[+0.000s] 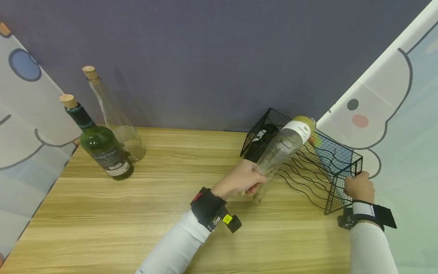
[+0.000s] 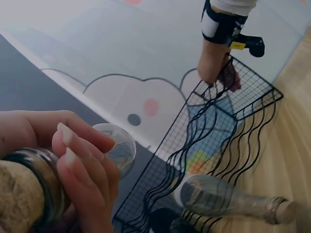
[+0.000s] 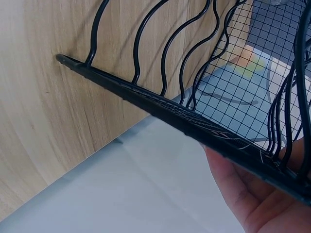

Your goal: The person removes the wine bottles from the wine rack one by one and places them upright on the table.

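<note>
My left hand [image 1: 244, 177] grips a clear glass bottle [image 1: 282, 146] near its corked neck. The bottle slants over the black wire wine rack [image 1: 342, 173], base pointing away from me. In the left wrist view its cork [image 2: 19, 196] is close to the camera, with fingers curled round the neck. Beneath it, another corked clear bottle [image 2: 228, 199] lies in the rack, neck toward the front. A dark bottle [image 1: 256, 144] lies at the rack's left end, partly hidden. My right hand [image 1: 360, 187] holds the rack's right end frame; the right wrist view shows fingers [image 3: 233, 187] behind the wire.
A green wine bottle [image 1: 106, 152] and a clear bottle [image 1: 128, 139], both corked, stand upright at the left of the wooden table [image 1: 137, 213]. Behind is a grey wall panel [image 1: 191, 64]; a patterned sheet [image 1: 403, 160] borders the right, close to the rack.
</note>
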`<action>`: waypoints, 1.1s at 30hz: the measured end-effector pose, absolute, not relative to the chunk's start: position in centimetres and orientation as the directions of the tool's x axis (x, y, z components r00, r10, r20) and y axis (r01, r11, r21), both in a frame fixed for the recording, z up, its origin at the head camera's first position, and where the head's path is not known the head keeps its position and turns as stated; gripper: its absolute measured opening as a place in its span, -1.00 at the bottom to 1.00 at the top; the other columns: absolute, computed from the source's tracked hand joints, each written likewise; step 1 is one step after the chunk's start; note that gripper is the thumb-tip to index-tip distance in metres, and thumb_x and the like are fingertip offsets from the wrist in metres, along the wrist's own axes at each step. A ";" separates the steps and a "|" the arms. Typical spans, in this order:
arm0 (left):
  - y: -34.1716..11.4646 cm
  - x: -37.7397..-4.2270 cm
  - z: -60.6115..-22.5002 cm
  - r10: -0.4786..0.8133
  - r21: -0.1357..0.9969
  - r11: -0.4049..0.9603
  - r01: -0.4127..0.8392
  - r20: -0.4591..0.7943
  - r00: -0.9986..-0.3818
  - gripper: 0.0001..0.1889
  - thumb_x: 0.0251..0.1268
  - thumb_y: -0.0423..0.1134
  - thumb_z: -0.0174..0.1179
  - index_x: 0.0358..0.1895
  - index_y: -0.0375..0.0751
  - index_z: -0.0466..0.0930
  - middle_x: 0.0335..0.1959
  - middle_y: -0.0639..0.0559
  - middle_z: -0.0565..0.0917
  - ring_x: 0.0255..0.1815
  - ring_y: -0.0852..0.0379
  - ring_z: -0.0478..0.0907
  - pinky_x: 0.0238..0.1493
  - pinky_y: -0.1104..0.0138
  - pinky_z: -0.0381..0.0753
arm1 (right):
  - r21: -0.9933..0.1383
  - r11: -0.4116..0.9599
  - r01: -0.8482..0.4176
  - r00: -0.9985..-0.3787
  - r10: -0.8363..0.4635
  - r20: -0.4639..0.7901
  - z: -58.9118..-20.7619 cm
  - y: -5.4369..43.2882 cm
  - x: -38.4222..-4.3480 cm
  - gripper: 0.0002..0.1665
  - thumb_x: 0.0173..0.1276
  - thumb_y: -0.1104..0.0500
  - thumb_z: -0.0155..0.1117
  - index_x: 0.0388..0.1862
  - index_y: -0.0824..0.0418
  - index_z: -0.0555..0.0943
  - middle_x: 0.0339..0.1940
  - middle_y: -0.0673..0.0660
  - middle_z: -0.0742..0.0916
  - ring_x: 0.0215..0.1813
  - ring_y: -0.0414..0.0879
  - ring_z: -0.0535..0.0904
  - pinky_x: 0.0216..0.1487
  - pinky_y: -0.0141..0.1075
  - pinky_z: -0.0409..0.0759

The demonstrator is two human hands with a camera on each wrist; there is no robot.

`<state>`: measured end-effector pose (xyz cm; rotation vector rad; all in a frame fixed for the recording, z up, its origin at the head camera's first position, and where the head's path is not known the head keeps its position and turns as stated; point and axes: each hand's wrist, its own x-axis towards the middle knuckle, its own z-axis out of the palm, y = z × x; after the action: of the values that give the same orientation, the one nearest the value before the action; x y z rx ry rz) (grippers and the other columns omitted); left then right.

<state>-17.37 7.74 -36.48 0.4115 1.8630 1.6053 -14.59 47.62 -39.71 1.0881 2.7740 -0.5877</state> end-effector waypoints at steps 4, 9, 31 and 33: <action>6.5 -17.5 -36.2 0.601 0.962 0.203 -0.184 -0.271 -0.752 -0.81 0.24 -0.36 0.16 -0.50 -0.13 0.39 -0.74 0.09 0.39 -0.74 0.22 0.30 -0.72 0.44 0.21 | -0.316 0.668 0.674 -0.737 0.631 -0.241 -39.8 47.7 -14.7 -0.21 0.35 0.15 -0.26 0.37 0.69 -0.10 0.01 0.78 0.42 -0.09 0.52 0.47 -0.25 0.11 0.50; 5.3 -17.5 -35.8 0.575 0.958 0.210 -0.194 -0.281 -0.768 -0.93 0.30 -0.33 0.16 -0.32 -0.19 0.46 -0.70 0.08 0.39 -0.73 0.21 0.30 -0.74 0.43 0.17 | -0.313 0.661 0.682 -0.730 0.637 -0.245 -39.8 47.6 -14.7 -0.21 0.36 0.15 -0.26 0.38 0.68 -0.10 0.02 0.78 0.42 -0.06 0.52 0.47 -0.23 0.13 0.51; -0.2 -17.9 -34.5 0.528 0.970 0.221 -0.104 -0.209 -0.823 -0.95 0.25 -0.37 0.11 -0.27 -0.27 0.51 -0.71 0.07 0.40 -0.74 0.22 0.31 -0.68 0.43 0.33 | -0.314 0.683 0.660 -0.751 0.616 -0.239 -39.4 47.2 -14.4 -0.23 0.35 0.18 -0.25 0.35 0.72 -0.09 -0.37 0.56 0.61 -0.28 0.41 0.54 -0.40 -0.01 0.48; -0.9 -18.1 -34.3 0.511 0.965 0.246 -0.097 -0.214 -0.833 -0.93 0.25 -0.34 0.13 -0.25 -0.27 0.51 -0.70 0.07 0.41 -0.73 0.21 0.31 -0.68 0.43 0.32 | -0.314 0.680 0.663 -0.748 0.619 -0.238 -39.5 47.3 -14.5 -0.23 0.35 0.19 -0.25 0.35 0.72 -0.09 -0.37 0.56 0.61 -0.27 0.41 0.55 -0.40 0.00 0.48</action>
<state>-18.07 -0.91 -34.35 0.3762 2.0303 1.6259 -14.47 47.25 -39.47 1.0627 2.7752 -0.5856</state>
